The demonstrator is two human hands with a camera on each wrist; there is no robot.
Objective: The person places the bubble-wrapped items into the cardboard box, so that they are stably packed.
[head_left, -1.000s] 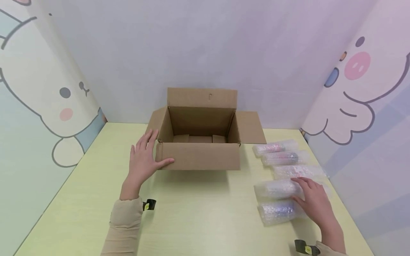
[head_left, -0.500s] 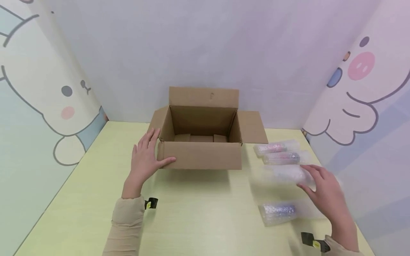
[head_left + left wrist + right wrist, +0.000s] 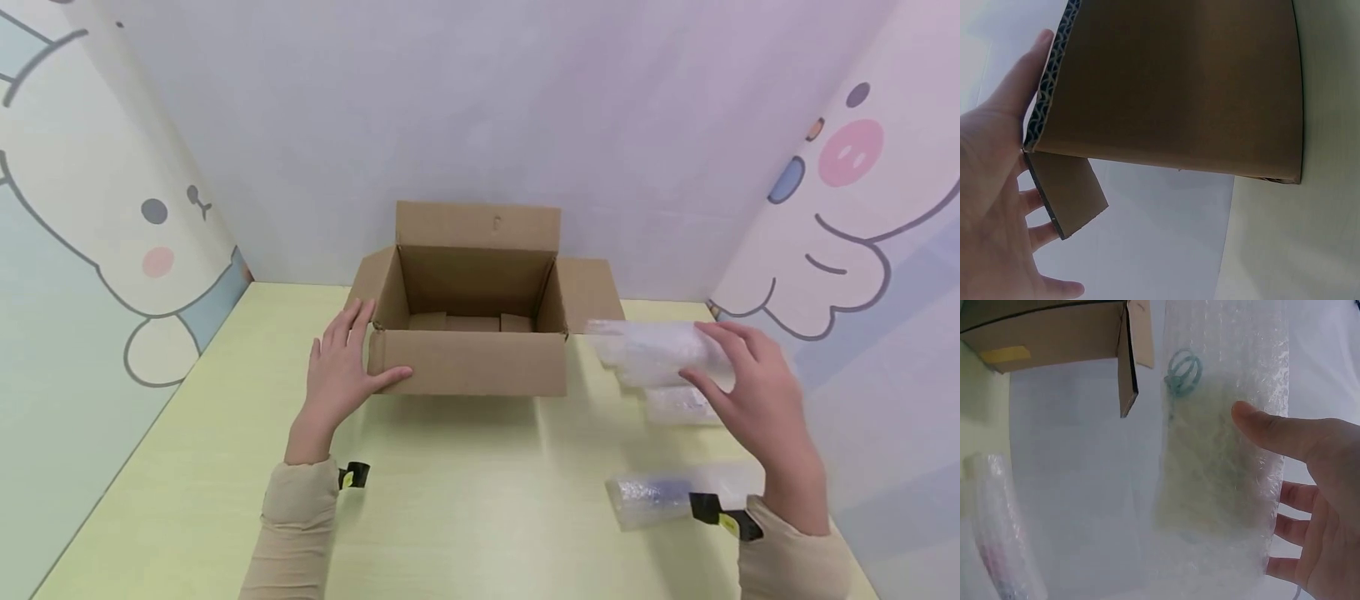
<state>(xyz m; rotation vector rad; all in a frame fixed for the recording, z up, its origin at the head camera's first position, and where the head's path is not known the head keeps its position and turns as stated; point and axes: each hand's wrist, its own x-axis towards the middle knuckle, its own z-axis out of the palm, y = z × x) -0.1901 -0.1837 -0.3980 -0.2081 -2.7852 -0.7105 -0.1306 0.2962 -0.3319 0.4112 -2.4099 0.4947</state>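
My left hand (image 3: 337, 379) rests at the near left corner of an open cardboard box (image 3: 468, 362), fingers spread. Its thumb lies across the front flap, while the other fingers reach behind the left side flap (image 3: 1069, 190). Raised over the table to the right of the box, a bubble-wrapped package (image 3: 656, 350) hangs from my right hand (image 3: 761, 392), pinched between thumb and fingers at its right edge. Through the wrap in the right wrist view, the package shows pale green contents and a teal loop (image 3: 1185, 375).
Below the held package lies another bubble-wrapped package (image 3: 678, 405); one with blue contents (image 3: 652, 493) lies nearer the front. A further wrapped roll (image 3: 1007, 531) shows in the right wrist view. Behind the box stands a pale wall (image 3: 480, 100), its right flap (image 3: 588, 296) folded outward.
My right hand has picked up the wrapped package from the row and carried it up and toward the back, over the far packages. The left hand keeps its place on the box.
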